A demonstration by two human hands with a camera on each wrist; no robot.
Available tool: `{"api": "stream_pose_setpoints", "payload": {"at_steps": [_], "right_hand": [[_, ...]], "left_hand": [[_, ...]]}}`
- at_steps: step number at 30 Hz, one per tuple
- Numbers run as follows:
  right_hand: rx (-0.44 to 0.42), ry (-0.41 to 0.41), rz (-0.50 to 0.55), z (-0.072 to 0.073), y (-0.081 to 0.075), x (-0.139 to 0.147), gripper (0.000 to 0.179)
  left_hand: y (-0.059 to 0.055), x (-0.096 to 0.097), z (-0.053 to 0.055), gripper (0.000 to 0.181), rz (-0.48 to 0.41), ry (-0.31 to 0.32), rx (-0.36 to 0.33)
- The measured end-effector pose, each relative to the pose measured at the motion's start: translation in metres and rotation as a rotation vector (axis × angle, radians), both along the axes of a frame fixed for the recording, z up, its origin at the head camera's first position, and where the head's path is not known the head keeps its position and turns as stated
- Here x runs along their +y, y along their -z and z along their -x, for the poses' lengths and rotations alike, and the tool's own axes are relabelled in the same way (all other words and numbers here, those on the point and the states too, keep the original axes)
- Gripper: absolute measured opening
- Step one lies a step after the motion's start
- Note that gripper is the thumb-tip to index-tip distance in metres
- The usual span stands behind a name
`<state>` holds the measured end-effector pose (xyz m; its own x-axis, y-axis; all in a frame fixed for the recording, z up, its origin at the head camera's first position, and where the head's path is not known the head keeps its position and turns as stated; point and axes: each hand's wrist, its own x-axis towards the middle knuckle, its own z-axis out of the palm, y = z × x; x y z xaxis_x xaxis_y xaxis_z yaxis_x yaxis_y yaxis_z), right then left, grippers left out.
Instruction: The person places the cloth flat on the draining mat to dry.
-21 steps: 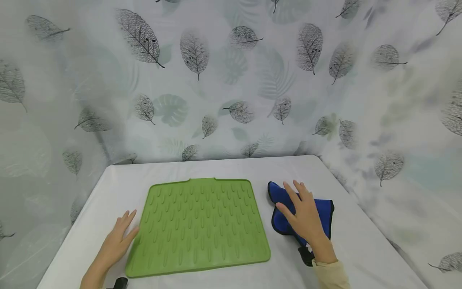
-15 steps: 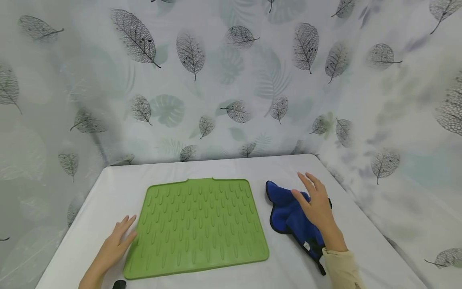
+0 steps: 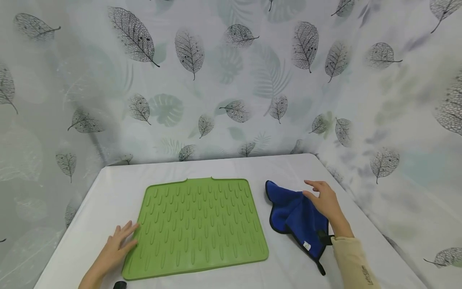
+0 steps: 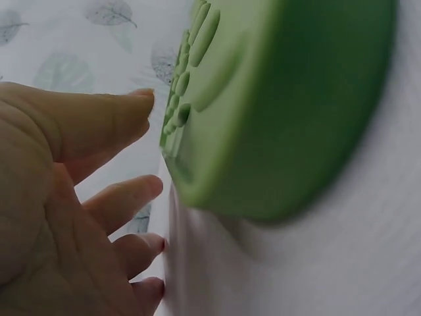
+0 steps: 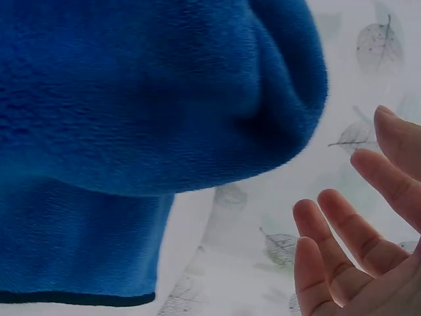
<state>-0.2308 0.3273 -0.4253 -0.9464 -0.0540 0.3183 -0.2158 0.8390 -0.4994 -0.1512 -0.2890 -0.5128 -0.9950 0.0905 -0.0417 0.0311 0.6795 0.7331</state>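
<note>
A green ridged rubber mat [image 3: 196, 224] lies flat on the white table. My left hand [image 3: 113, 249] is at its left edge, fingers spread, with the fingertips overlapping the mat's rim in the head view. In the left wrist view the thumb and fingers [image 4: 125, 197] are loosely bent beside the mat's raised corner [image 4: 230, 151]. To the right of the mat lies a crumpled blue cloth [image 3: 297, 216] with dark edging, a small white label and a hanging loop. My right hand [image 3: 325, 198] is above its right side, fingers loosely bent and holding nothing. The right wrist view shows a gap between hand and cloth.
The white table [image 3: 223, 166] stands against leaf-printed sheeting [image 3: 216, 80] that hangs behind and at both sides. A black wrist strap piece [image 3: 120, 284] shows beside the left forearm, and another [image 3: 326, 237] by the right sleeve overlaps the cloth.
My right hand has moved right off the middle of the cloth, uncovering its label and loop. The left hand stays near the mat's left edge, slightly lower.
</note>
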Motion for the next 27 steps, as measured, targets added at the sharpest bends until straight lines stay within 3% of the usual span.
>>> {"api": "stream_pose_setpoints", "payload": {"at_steps": [5,14,27], "right_hand": [[-0.098,-0.015,-0.003,0.003,0.015,0.004,0.042],[-0.124,-0.003,0.0,0.007,0.028,0.005,0.036],[-0.03,0.038,-0.024,0.013,0.027,-0.001,0.019]], "left_hand": [[0.004,0.0,-0.002,0.054,-0.009,0.018,0.031],[0.008,-0.001,-0.002,0.053,0.001,0.032,0.047],[0.01,-0.004,-0.003,0.053,0.013,0.026,0.056]]}}
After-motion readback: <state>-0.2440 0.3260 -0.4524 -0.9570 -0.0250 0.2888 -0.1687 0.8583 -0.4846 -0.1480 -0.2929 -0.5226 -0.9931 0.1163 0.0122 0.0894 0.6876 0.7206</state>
